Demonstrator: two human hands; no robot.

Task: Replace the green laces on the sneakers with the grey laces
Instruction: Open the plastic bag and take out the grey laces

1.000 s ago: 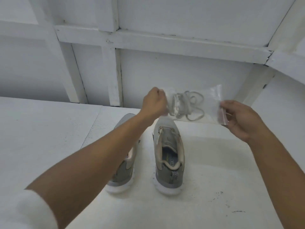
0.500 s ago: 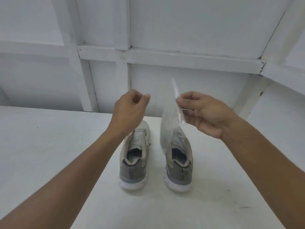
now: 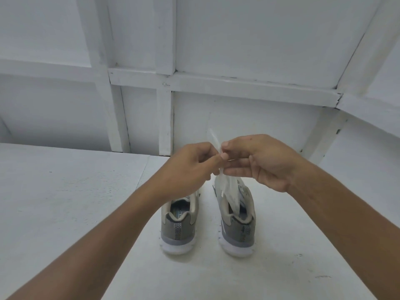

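Left hand: your left hand (image 3: 190, 167) is curled, thumb and forefinger pinching the upper edge of the small clear plastic bag (image 3: 226, 189). Its fingertips meet those of the other hand.
Right hand: your right hand (image 3: 262, 164) pinches the same edge from the opposite side, thumb on top, fingers curled beneath.
Bag: in the air between both hands, seen edge-on. A short strip sticks up above the pinch and the rest hangs below it.
Grey laces: can't be made out inside the bag from this angle.
Sneakers: grey mesh pair with white soles, heels toward you, lace fronts hidden behind your hands. The left sneaker (image 3: 179, 228) sits below your left wrist, the right sneaker (image 3: 238, 231) directly below the hanging bag.
Surface: white painted tabletop (image 3: 65, 202) under both forearms.
Backdrop: white wall with wooden framing (image 3: 216, 83) beyond your hands.
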